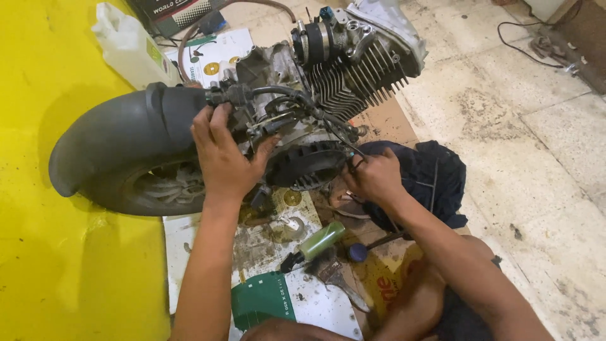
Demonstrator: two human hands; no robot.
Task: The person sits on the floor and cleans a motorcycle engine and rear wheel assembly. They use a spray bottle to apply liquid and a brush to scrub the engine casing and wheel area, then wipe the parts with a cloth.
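My left hand (224,158) lies spread on the middle of the engine (303,120), fingers open and pressed against the cluster of black hoses and connectors (268,110) just behind the big black air duct (120,142). My right hand (374,177) is curled shut around thin black wires (350,158) at the lower edge of the engine, beside its round black fan cover (306,164). The two hands are apart, one on each side of that cover. The engine lies on its side on flattened cardboard and paper (265,252) on the floor, its finned cylinder (356,79) pointing away from me and the tyre (148,186) under the duct to my left. Below my hands, on the dirty paper, lie a green-handled screwdriver (315,243), a small brush (331,271) and a blue-handled tool (358,251). A dark cloth (429,177) is bunched just right of my right hand. Farther off, a white plastic jug (129,47) stands by the yellow surface (57,252) on my left, and pale floor tiles (536,139) stretch to the right.
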